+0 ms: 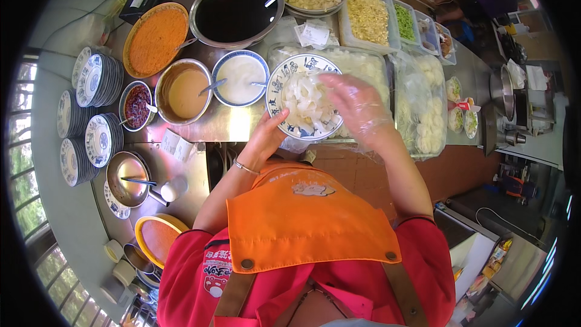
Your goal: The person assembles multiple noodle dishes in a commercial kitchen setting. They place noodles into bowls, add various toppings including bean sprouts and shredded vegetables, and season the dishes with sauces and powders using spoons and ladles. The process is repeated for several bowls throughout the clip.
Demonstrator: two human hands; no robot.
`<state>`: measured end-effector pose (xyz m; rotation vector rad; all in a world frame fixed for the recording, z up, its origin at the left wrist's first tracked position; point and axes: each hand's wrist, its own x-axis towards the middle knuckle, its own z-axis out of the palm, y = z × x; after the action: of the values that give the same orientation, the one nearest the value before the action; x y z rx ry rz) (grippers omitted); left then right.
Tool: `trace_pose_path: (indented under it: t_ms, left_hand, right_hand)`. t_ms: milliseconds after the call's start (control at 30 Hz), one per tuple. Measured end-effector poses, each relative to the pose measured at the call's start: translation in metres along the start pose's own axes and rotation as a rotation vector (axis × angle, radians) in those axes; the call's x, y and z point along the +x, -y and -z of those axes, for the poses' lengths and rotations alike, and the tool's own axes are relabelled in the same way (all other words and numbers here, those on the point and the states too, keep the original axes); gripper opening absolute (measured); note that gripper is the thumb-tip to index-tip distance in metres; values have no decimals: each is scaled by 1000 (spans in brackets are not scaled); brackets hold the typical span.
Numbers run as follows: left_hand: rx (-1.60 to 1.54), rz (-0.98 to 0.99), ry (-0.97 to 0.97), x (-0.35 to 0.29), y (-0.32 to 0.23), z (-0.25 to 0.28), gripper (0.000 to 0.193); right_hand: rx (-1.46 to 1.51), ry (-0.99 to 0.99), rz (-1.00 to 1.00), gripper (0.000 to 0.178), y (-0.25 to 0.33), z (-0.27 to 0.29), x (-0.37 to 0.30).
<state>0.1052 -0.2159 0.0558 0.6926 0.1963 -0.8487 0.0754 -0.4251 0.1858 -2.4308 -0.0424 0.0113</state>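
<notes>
My left hand (270, 130) grips the near-left rim of a blue-and-white patterned plate (278, 88), thumb on top and fingers underneath. On the plate lies a loose heap of wide, white, translucent noodles (305, 103). Over the plate's right side hovers my right hand (361, 106), in a clear plastic glove, its fingers stretched toward the noodles and somewhat blurred. Behind the plate stands a clear tub of pale food (369, 79), partly hidden by the plate and my right hand. To its right, another plastic-covered tub (420, 109) holds whitish bundles.
Left of the plate sit a bowl of white sauce (238, 79), a brown sauce bowl (187, 94) and a chili bowl (137, 106). Farther back are a dark liquid basin (236, 12), an orange sauce pan (154, 39) and shredded topping (367, 15). Stacked plates (100, 79) line the left.
</notes>
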Motion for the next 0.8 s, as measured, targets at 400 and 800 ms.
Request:
trace_pose_path:
  t_ms: [400,800]
  left_hand:
    - [-25,-16,89,12,-5,17,62]
    - [-77,-11,58,17,0,30,58]
  right_hand:
    - [376,358,-475,25,-116,-25,-28]
    - [59,-29,-84,12,23,27,-7]
